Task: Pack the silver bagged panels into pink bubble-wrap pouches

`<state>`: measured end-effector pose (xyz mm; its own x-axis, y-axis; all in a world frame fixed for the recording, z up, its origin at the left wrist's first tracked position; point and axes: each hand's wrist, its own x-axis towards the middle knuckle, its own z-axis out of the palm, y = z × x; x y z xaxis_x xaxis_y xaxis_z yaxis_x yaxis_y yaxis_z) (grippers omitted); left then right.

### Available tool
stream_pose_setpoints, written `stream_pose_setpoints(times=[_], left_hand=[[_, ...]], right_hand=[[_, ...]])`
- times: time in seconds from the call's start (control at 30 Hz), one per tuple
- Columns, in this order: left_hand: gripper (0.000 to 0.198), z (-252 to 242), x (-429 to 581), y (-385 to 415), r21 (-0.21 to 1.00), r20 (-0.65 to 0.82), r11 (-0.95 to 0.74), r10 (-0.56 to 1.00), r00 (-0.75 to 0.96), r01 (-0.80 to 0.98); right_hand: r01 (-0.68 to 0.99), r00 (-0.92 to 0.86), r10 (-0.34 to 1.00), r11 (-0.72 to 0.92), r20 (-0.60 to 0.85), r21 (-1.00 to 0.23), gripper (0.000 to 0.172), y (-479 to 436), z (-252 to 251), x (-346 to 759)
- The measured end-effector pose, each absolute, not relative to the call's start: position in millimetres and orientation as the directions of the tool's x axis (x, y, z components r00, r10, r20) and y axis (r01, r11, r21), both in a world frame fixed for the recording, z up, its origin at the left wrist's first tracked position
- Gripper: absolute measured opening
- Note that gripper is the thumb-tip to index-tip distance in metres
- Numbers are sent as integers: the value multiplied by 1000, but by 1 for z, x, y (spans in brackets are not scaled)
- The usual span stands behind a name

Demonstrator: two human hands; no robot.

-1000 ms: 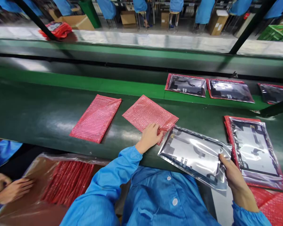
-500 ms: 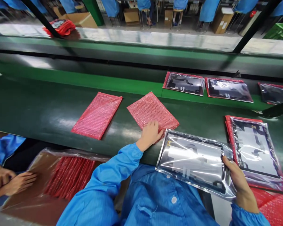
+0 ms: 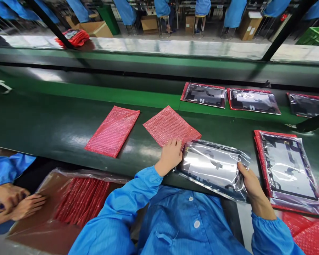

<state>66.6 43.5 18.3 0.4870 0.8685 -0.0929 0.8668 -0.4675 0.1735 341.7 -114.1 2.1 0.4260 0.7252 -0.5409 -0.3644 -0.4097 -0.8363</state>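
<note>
Held over the near edge of a smooth dark green bench (image 3: 53, 127): a flat rectangular dark-and-silver panel in clear plastic film (image 3: 212, 166). Clamped at its right end between thumb and fingers of the right hand (image 3: 252, 184), presumably to leave most of the face untouched. Just beside its left end, the left hand (image 3: 170, 157), fingers close together at the near corner of a pink bubble-wrap pouch (image 3: 170, 125), apparently steadying it; whether pinching or merely pressing, hard to make out. Farther left, a second flat pink pouch (image 3: 113, 131); at right, a similar filmed panel (image 3: 294, 168), laid on red bubble wrap (image 3: 262, 159), perhaps for cushioning.
</note>
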Motion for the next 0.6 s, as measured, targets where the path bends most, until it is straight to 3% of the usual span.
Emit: stream_pose_setpoints(times=[0.17,0.27,0.33,0.6], left_hand=[[24,10,51,31,198,-38,-408,905,423,891],[14,9,43,25,200,-93,-341,927,364,919],[17,9,40,22,193,-124,-327,927,354,925],[19,6,32,11,237,2,-432,896,444,870]], right_hand=[[-502,469,672,-332,-574,-799,50,-97,-13,347],[-563,422,681,-321,-598,-762,51,-89,-19,348],[-580,387,674,-353,-630,-734,50,-83,-18,345],[-637,413,582,-365,-701,-679,40,-51,-6,333]])
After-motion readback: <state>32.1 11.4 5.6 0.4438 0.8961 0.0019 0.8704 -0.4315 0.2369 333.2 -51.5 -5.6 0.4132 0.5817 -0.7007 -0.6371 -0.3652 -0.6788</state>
